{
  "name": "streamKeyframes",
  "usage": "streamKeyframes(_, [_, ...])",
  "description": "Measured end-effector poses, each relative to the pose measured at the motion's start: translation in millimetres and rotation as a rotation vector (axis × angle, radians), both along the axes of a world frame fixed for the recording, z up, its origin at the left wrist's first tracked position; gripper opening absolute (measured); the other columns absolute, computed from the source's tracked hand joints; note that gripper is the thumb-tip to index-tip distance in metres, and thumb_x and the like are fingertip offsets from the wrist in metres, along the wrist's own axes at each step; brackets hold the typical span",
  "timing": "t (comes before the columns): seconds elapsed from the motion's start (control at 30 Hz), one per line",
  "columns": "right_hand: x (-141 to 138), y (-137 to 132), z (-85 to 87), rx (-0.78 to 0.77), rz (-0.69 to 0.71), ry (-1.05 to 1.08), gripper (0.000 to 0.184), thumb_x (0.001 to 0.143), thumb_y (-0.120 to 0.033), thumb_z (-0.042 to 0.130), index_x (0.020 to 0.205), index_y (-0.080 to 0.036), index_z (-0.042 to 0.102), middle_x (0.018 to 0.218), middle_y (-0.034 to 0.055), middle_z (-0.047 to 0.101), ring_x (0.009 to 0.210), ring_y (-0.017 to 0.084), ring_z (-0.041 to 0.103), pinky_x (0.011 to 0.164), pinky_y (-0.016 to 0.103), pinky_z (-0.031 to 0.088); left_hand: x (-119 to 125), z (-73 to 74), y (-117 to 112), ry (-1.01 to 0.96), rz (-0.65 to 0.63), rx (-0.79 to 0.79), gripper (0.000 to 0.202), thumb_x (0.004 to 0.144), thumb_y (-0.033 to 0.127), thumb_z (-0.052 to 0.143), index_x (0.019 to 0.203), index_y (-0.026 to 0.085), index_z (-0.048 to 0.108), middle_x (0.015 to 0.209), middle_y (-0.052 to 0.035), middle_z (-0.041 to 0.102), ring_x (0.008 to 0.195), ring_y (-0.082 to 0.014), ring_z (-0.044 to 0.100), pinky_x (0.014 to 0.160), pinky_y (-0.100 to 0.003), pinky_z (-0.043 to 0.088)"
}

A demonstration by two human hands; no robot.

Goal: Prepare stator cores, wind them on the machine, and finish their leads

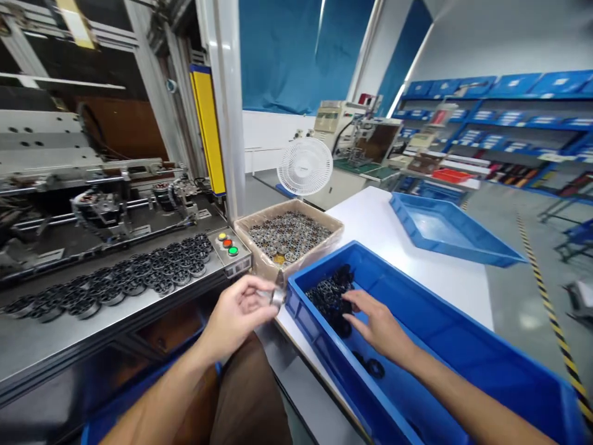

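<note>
My left hand (243, 312) is closed in a pinch on a small silvery metal ring (277, 298), held up beside the near left corner of a deep blue bin (319, 334). Inside that bin, my right hand (373, 321) has its thumb and fingers apart around the edge of a heap of black round parts (331, 293). Dark parts show between its fingertips, and no firm grip on one can be made out. A few loose black parts (375, 369) lie on the bin floor below the hand.
A lined box (336, 228) of metal rings stands behind the bin. Left, rows of black-and-silver wheels (134, 281) lie before a machine with a button panel (231, 247). A shallow blue tray (449, 238) sits on the white table (365, 216); a white fan (304, 167) stands beyond.
</note>
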State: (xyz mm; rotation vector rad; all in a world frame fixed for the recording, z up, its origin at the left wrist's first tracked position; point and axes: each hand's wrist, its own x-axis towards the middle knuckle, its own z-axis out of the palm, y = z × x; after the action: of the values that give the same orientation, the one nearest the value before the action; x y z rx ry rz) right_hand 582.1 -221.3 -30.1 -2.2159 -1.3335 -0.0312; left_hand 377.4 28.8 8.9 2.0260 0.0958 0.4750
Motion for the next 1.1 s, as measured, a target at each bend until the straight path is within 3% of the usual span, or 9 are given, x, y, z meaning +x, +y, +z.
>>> streamKeyframes(0.07, [-23.4, 7.3, 16.3, 0.114, 0.019, -0.017, 0.029, 0.088, -0.021, 0.057, 0.116, -0.014, 0.06, 0.112, 0.0139, 0.06, 0.085, 0.019, 0.062, 0.082, 0.038, 0.056, -33.0, -15.5, -13.4, -0.079, -0.018, -0.323, 0.038, 0.088, 0.029, 0.062, 0.122, 0.02, 0.049, 0.109, -0.0105, 0.064, 0.08, -0.0164, 0.069, 0.07, -0.031, 0.059])
streamKeyframes(0.13, [-54.8, 15.7, 34.3, 0.253, 0.099, -0.041, 0.03, 0.088, -0.019, 0.06, 0.118, -0.016, 0.059, 0.108, 0.0116, 0.058, 0.085, 0.017, 0.06, 0.079, 0.035, 0.056, -53.1, -23.3, -24.0, -0.112, -0.034, -0.6, 0.042, 0.081, 0.024, 0.071, 0.12, 0.023, 0.057, 0.11, -0.0069, 0.062, 0.082, -0.0149, 0.069, 0.074, -0.028, 0.058])
streamKeyframes(0.2, [-88.2, 23.0, 49.2, 0.336, 0.214, -0.05, 0.034, 0.086, -0.015, 0.063, 0.12, -0.017, 0.058, 0.106, 0.0109, 0.058, 0.093, 0.019, 0.06, 0.081, 0.035, 0.055, -62.0, -23.6, -31.9, -0.108, -0.044, -0.721, 0.036, 0.078, 0.018, 0.074, 0.112, 0.024, 0.067, 0.116, -0.0063, 0.061, 0.092, -0.0159, 0.069, 0.081, -0.025, 0.057])
streamKeyframes(0.3, [-126.9, 28.4, 57.4, 0.423, 0.351, -0.012, 0.041, 0.084, -0.01, 0.064, 0.123, -0.017, 0.054, 0.105, 0.0114, 0.059, 0.098, 0.021, 0.059, 0.081, 0.036, 0.054, -64.5, -19.4, -41.8, -0.089, -0.063, -0.76, 0.039, 0.071, 0.012, 0.078, 0.108, 0.025, 0.072, 0.12, -0.0065, 0.065, 0.099, -0.0181, 0.068, 0.085, -0.024, 0.056])
streamKeyframes(0.4, [-143.3, 27.9, 51.5, 0.472, 0.415, 0.013, 0.043, 0.083, -0.009, 0.064, 0.124, -0.016, 0.052, 0.104, 0.0115, 0.059, 0.095, 0.02, 0.059, 0.079, 0.035, 0.055, -64.2, -19.9, -53.6, -0.05, -0.094, -0.832, 0.05, 0.061, 0.005, 0.084, 0.105, 0.027, 0.074, 0.105, -0.0041, 0.075, 0.088, -0.0164, 0.072, 0.078, -0.021, 0.058])
streamKeyframes(0.63, [-145.7, 24.1, 41.8, 0.487, 0.471, -0.022, 0.042, 0.084, -0.011, 0.063, 0.123, -0.019, 0.052, 0.101, 0.0096, 0.06, 0.094, 0.02, 0.06, 0.078, 0.037, 0.054, -62.8, -23.9, -77.2, -0.033, -0.128, -0.952, 0.053, 0.049, 0.0, 0.086, 0.096, 0.022, 0.077, 0.085, -0.0037, 0.08, 0.078, -0.0195, 0.075, 0.071, -0.022, 0.06])
streamKeyframes(0.83, [-146.9, 23.3, 42.5, 0.499, 0.491, -0.052, 0.046, 0.082, -0.007, 0.064, 0.125, -0.018, 0.049, 0.102, 0.0104, 0.062, 0.097, 0.021, 0.06, 0.08, 0.038, 0.054, -61.4, -18.9, -79.2, -0.049, -0.144, -0.947, 0.05, 0.054, -0.001, 0.084, 0.097, 0.024, 0.076, 0.088, -0.0024, 0.08, 0.08, -0.0182, 0.075, 0.071, -0.02, 0.06])
streamKeyframes(1.1, [-141.3, 23.2, 43.6, 0.473, 0.525, -0.14, 0.041, 0.084, -0.01, 0.061, 0.124, -0.016, 0.05, 0.103, 0.0111, 0.063, 0.098, 0.021, 0.061, 0.082, 0.038, 0.055, -60.0, -23.1, -80.5, -0.056, -0.114, -0.953, 0.049, 0.052, 0.0, 0.085, 0.095, 0.022, 0.077, 0.087, -0.0037, 0.08, 0.079, -0.0195, 0.076, 0.071, -0.021, 0.06])
